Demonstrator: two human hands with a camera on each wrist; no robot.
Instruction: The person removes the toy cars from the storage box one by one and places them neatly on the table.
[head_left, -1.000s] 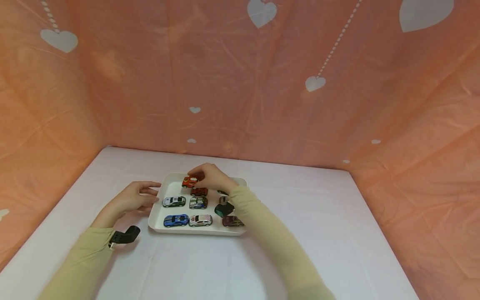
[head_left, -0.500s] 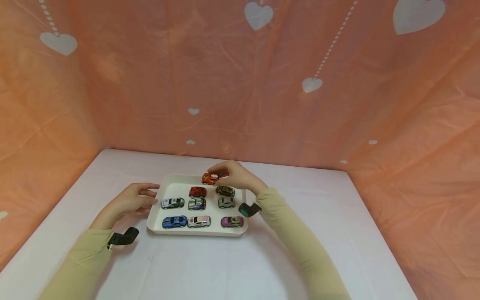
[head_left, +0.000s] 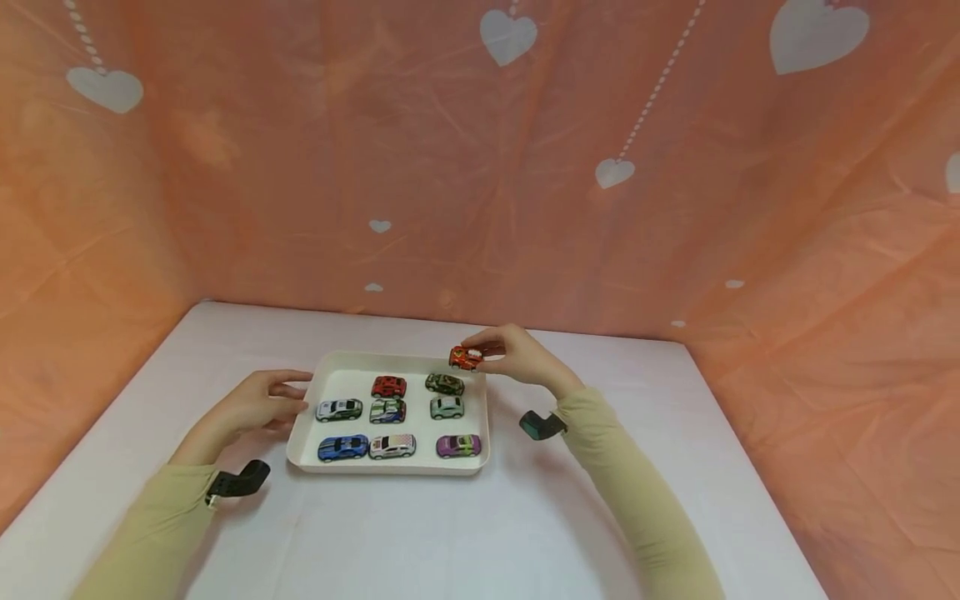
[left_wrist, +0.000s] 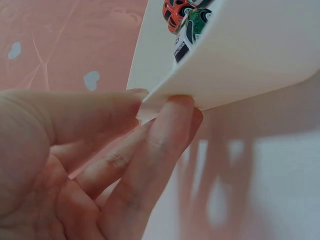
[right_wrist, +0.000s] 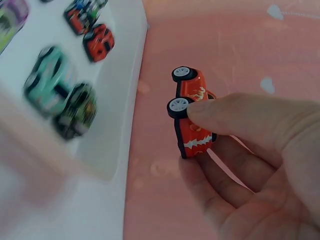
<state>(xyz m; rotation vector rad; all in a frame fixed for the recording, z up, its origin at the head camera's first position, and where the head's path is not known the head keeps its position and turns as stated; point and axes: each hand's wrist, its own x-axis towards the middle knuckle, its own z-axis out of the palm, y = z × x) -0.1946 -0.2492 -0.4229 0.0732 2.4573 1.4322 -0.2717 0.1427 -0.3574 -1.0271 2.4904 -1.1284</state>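
Backdrop point(head_left: 420, 158), probably cloth, one tray point(head_left: 386, 469), nine cars point(head_left: 465, 358)

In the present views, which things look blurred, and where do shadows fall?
Right wrist: the tray and its cars look blurred, the held red car sharper. Left wrist: the left hand casts finger shadows on the white table. Head: a soft shadow lies beside the right sleeve.

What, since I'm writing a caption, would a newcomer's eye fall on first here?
Likely the orange car, held up by the right hand near the tray's far right corner. After that, the eight toy cars standing in loose rows inside that white tray. Behind them, heart-printed orange cloth fills the head view's upper half.
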